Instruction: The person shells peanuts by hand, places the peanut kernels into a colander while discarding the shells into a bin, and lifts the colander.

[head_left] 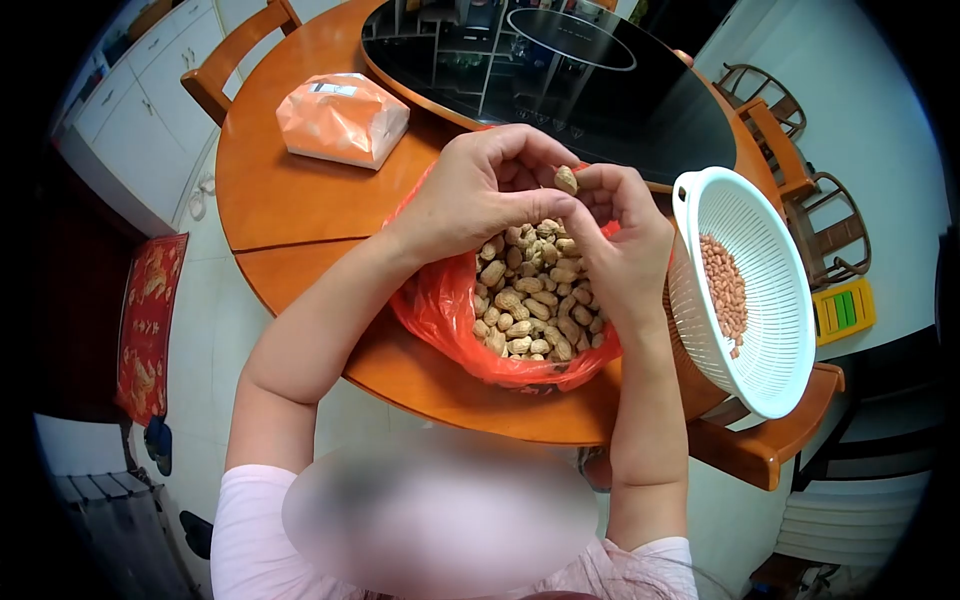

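Observation:
My left hand and my right hand meet above a red plastic bag. Between their bent fingers is one unshelled peanut, with the fingertips of both hands closed about it. The bag lies open below, full of peanuts in their shells. Right of my right hand, a white slotted colander is tilted towards me and holds shelled reddish peanuts. Some fingertips of both hands are hidden behind the thumbs and palms.
An orange tissue pack lies on the round wooden table, left of a glossy black turntable. Wooden chairs stand around it. A yellow-and-green object is beyond the colander. A red mat lies on the floor.

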Available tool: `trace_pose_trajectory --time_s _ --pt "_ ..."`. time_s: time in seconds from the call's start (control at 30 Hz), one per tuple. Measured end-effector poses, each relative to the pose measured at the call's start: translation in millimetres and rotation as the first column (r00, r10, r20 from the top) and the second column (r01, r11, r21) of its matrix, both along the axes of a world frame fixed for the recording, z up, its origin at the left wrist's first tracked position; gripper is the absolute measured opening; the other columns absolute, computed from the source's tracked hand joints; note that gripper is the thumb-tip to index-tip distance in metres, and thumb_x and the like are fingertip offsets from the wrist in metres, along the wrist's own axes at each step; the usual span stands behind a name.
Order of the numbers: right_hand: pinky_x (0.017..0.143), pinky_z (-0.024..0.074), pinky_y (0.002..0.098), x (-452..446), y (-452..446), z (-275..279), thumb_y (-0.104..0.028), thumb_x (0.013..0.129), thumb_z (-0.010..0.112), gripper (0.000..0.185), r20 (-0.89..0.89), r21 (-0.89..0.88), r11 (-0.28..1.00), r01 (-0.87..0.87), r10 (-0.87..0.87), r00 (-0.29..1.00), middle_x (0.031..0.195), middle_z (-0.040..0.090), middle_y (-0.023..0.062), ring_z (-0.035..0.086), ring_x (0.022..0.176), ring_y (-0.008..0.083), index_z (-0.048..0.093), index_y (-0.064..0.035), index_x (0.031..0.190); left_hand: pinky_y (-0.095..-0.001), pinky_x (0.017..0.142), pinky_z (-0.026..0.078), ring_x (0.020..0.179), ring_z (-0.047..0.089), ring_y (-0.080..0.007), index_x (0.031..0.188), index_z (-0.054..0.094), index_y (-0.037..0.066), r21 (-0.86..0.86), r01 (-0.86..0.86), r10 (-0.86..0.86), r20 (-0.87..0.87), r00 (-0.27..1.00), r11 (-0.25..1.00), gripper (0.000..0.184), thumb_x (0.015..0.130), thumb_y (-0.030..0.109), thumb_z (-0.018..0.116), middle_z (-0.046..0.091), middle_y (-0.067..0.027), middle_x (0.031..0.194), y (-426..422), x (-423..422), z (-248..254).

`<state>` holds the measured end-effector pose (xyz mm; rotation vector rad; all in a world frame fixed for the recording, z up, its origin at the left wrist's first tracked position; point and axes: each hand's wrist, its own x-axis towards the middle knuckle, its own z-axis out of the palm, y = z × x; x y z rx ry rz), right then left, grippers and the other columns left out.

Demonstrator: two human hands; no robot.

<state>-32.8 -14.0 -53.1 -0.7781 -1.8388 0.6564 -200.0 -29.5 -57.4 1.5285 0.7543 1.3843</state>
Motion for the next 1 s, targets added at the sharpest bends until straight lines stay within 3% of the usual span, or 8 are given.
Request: trace_pose_trajectory --time_s 0.13,0.17,0.27,0.37,0.53,0.67,0.83,1.0 --pt "0.063 0.0491 0.02 -2 3 -4 -0.001 0.076 0.067 0.02 -0.064 0.085 0.996 -0.008 0.013 0.998 0.083 0.063 0.0061 0.061 0.069 0.009 0.059 0.0005 0.094 -0.0167 0.057 0.046 0.07 0.057 -0.0059 0.105 0.056 0.0 -0.149 0.087 -0.065 0.146 0.987 0.985 0.023 0.085 0.009 0.062 0.061 -0.003 0.087 -1 -4 6" --pt "0.065 0.0485 0.0193 -2 3 -3 0.0 0.078 0.066 0.019 -0.069 0.068 0.998 -0.018 0.022 0.997 0.084 0.063 0.0052 0.06 0.071 0.0081 0.058 0.0008 0.096 -0.0157 0.049 0.042 0.065 0.054 -0.0047 0.107 0.056 0.0 -0.161 0.1 -0.067 0.194 0.979 0.982 0.023 0.088 0.013 0.059 0.061 -0.0025 0.087 1 -4 3" --pt "0.069 0.0474 0.0183 0 1 -3 0.002 0.082 0.063 0.018 -0.095 0.045 0.998 -0.042 0.046 0.994 0.087 0.062 0.0037 0.058 0.075 0.0067 0.058 0.0014 0.099 -0.0165 0.049 0.043 0.063 0.054 -0.0045 0.109 0.055 0.001 -0.236 0.209 -0.117 0.351 0.929 0.949 0.025 0.089 0.014 0.058 0.06 -0.0027 0.088 4 -6 3" --pt "0.067 0.0481 0.0192 0 3 -4 0.001 0.081 0.063 0.018 -0.142 0.092 0.995 -0.04 0.053 0.988 0.086 0.062 0.0047 0.06 0.074 0.0082 0.059 0.001 0.098 -0.0171 0.05 0.046 0.062 0.054 -0.0051 0.111 0.054 0.001 -0.261 0.252 -0.139 0.386 0.912 0.932 0.027 0.09 0.016 0.057 0.06 -0.0033 0.088 4 -4 1" --pt "0.062 0.0487 0.0203 -1 5 -4 0.0 0.079 0.065 0.014 -0.183 0.189 0.982 -0.027 0.062 0.981 0.084 0.062 0.0057 0.061 0.069 0.0104 0.062 -0.0002 0.093 -0.0178 0.052 0.048 0.062 0.055 -0.0052 0.106 0.054 0.002 -0.279 0.3 -0.196 0.346 0.917 0.912 0.024 0.091 0.02 0.056 0.059 -0.003 0.084 5 -2 -1" --pt "0.062 0.0484 0.0207 -1 4 -4 -0.002 0.08 0.065 0.015 -0.21 0.136 0.989 -0.049 0.077 0.975 0.086 0.062 0.0064 0.061 0.071 0.011 0.063 -0.0009 0.095 -0.018 0.052 0.046 0.063 0.055 -0.0057 0.1 0.056 0.001 -0.301 0.317 -0.206 0.349 0.914 0.899 0.021 0.092 0.02 0.053 0.059 -0.0023 0.084 5 -3 -3" --pt "0.061 0.0467 0.0215 2 4 1 -0.003 0.08 0.065 0.018 -0.082 0.262 0.965 -0.019 0.042 0.996 0.089 0.061 0.0066 0.058 0.073 0.0096 0.063 -0.0017 0.098 -0.0165 0.052 0.045 0.063 0.053 -0.0041 0.104 0.054 0.001 -0.274 0.354 -0.23 0.397 0.889 0.894 0.023 0.092 0.021 0.054 0.056 -0.0001 0.08 3 1 -2" --pt "0.064 0.0456 0.0249 -2 3 -1 -0.002 0.08 0.063 0.015 -0.092 0.276 0.961 -0.008 0.035 0.995 0.084 0.061 0.0065 0.056 0.073 0.015 0.062 -0.0021 0.095 -0.0156 0.053 0.045 0.063 0.053 -0.0029 0.111 0.051 0.001 -0.279 0.348 -0.216 0.412 0.885 0.895 0.03 0.091 0.023 0.055 0.056 0.0013 0.079 4 5 -3"
